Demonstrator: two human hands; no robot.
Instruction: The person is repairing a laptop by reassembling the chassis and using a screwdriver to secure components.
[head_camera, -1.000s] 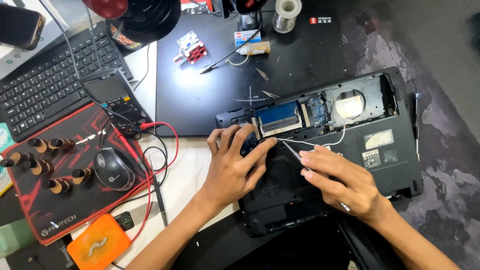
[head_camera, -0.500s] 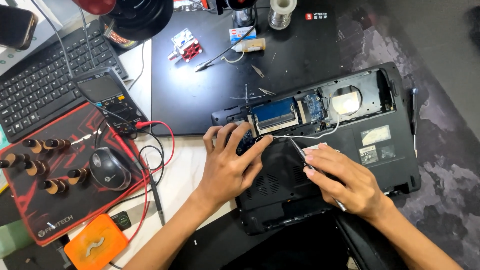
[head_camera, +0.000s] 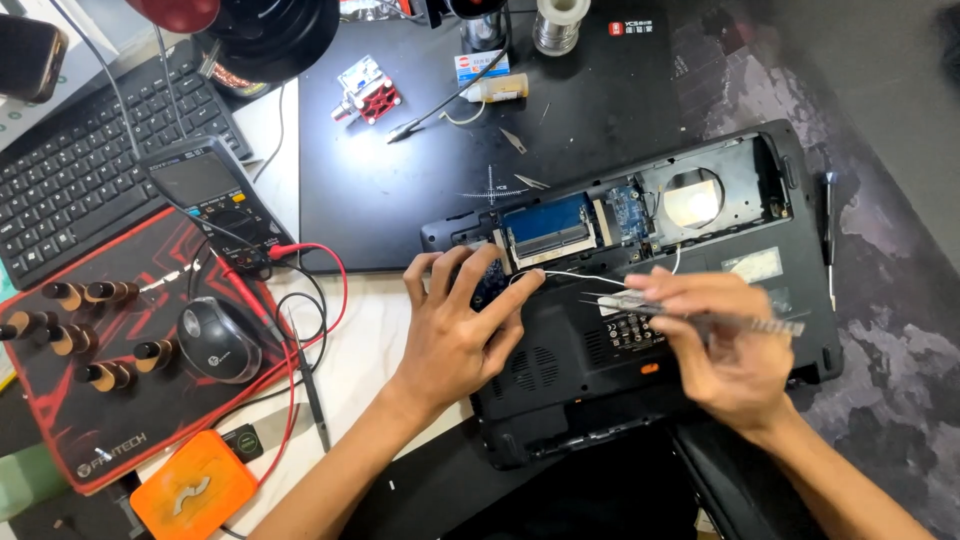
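Fingers, right hand (head_camera: 730, 350): we note them pinched together on slim metal tweezers (head_camera: 700, 315), which lie level, tips pointing left, over the middle of the laptop base. The picture blurs here, so we cannot tell what the tips touch.

Fingers, left hand (head_camera: 462, 330): spread and pressed flat on the upturned black plastic laptop base (head_camera: 780, 330), near its left end, holding nothing; the forefinger tip sits just beside a thin white wire (head_camera: 570, 273) that loops across the casing.

Laptop base: lies bottom-up on the counter (head_camera: 370, 340), partly over a black work mat (head_camera: 400, 190). Its service bay is open; we list a blue memory module (head_camera: 548, 225), a small blue circuit card (head_camera: 628, 207) beside it, and a round silvery patch in the open bay (head_camera: 692, 198) to the right.

Mat, far edge: a small red-and-white component (head_camera: 368, 95), a black probe with lead (head_camera: 440, 108), a reel of solder wire (head_camera: 558, 22).

Counter, to the left of the left hand: a dark handheld multimeter (head_camera: 215, 200) with red and black leads (head_camera: 320, 270); a black computer mouse (head_camera: 217, 340) on a red-and-black mouse pad (head_camera: 120, 400); several brown-handled tools (head_camera: 80, 330) lying on the same pad; a black keyboard (head_camera: 90, 170) beyond; an orange rectangular box (head_camera: 195, 492) at the near edge.

Right of the laptop base: a slim dark screwdriver (head_camera: 828, 235) on the mottled grey surface (head_camera: 890, 230).
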